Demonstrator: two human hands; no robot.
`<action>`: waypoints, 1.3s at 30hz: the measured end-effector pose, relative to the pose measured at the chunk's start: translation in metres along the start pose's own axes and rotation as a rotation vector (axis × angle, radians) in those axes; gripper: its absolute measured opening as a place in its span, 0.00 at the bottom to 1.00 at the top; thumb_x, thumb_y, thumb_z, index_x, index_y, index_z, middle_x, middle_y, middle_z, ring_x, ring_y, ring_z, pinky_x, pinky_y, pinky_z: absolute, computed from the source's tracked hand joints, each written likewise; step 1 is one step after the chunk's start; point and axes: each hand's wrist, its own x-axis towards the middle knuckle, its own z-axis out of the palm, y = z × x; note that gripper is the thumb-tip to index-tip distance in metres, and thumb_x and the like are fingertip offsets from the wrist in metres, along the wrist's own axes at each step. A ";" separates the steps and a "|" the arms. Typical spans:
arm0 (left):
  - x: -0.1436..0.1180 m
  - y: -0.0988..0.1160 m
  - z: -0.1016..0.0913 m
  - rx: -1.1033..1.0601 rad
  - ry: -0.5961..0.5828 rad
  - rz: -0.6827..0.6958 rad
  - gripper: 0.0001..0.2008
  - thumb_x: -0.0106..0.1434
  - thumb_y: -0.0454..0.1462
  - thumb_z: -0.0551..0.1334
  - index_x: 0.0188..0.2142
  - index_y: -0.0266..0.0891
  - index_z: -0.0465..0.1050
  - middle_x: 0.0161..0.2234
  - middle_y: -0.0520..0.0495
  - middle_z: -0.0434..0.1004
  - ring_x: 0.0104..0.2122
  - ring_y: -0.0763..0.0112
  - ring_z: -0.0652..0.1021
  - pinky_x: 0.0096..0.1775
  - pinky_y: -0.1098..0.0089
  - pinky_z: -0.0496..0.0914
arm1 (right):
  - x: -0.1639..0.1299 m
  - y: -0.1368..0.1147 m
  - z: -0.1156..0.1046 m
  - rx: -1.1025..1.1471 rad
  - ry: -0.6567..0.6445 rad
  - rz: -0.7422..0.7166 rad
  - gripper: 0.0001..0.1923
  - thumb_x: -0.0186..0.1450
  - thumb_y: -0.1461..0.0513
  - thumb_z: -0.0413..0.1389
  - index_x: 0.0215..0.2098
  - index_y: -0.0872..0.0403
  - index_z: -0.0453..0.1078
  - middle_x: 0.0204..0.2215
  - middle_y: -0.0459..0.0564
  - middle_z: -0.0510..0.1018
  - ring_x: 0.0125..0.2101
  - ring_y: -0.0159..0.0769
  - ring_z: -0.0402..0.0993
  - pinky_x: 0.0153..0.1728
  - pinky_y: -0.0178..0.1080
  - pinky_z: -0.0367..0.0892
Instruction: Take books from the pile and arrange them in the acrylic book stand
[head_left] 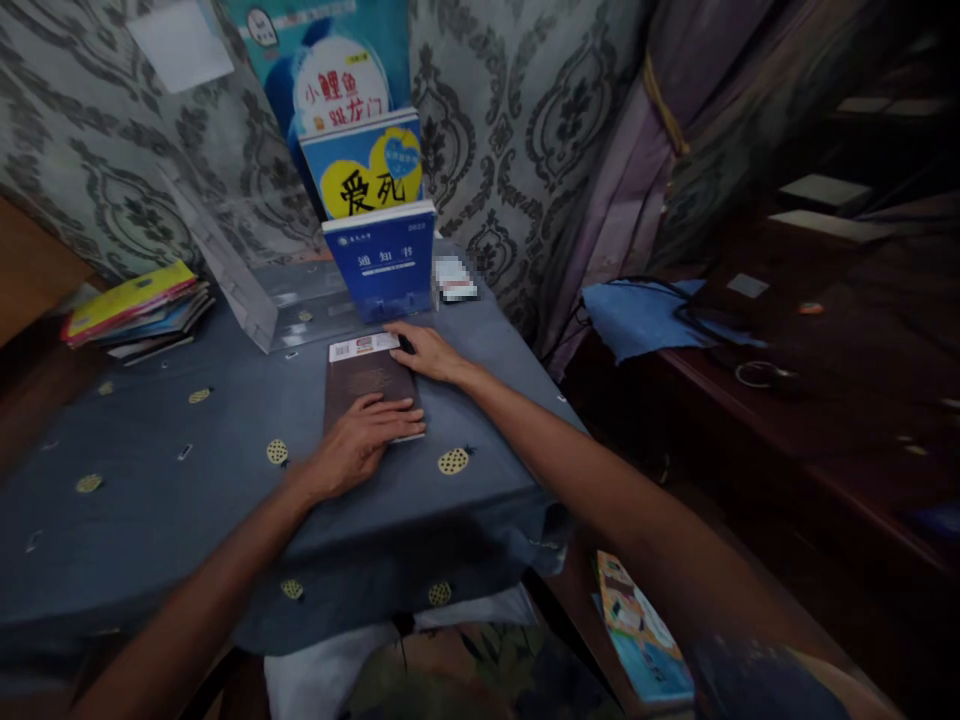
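A dark brown book (367,378) with a white strip along its far edge lies flat on the table, in front of a clear plastic book stand (259,325). My left hand (364,440) rests flat across the book's near part, fingers stretched out. At the book's far right corner is my right hand (431,355), its forefinger and thumb apart and touching the corner; a small dark patch shows between them. Upright in the stand are a blue book (390,265), a blue book with a yellow heart shape (367,170) and a taller teal book (337,75).
A patterned blue cloth (225,490) covers the table. Several thin books (142,310) are stacked at the left. A blurred-out card (456,278) lies right of the stand. Below right are more books (641,630); a dark red surface (787,420) holds a blue cloth (637,315).
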 end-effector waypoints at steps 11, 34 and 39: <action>-0.002 -0.099 -0.044 0.056 0.364 -0.416 0.21 0.66 0.32 0.52 0.53 0.40 0.76 0.52 0.44 0.81 0.52 0.61 0.79 0.57 0.56 0.71 | -0.005 -0.005 0.001 -0.062 0.006 0.005 0.24 0.70 0.62 0.53 0.63 0.54 0.67 0.60 0.57 0.75 0.59 0.47 0.72 0.60 0.52 0.65; -0.038 -0.078 -0.051 0.134 0.196 -0.357 0.24 0.58 0.27 0.53 0.49 0.43 0.79 0.47 0.51 0.84 0.48 0.64 0.81 0.54 0.58 0.74 | -0.006 0.006 0.005 -0.100 -0.019 -0.013 0.23 0.71 0.56 0.50 0.62 0.51 0.68 0.61 0.54 0.74 0.61 0.49 0.70 0.61 0.56 0.65; -0.060 -0.048 -0.046 0.134 0.213 -0.282 0.22 0.61 0.29 0.52 0.50 0.43 0.78 0.47 0.50 0.84 0.47 0.65 0.82 0.54 0.58 0.73 | -0.006 0.006 0.006 -0.103 -0.021 -0.021 0.24 0.71 0.56 0.49 0.62 0.53 0.68 0.61 0.56 0.74 0.60 0.50 0.71 0.61 0.56 0.65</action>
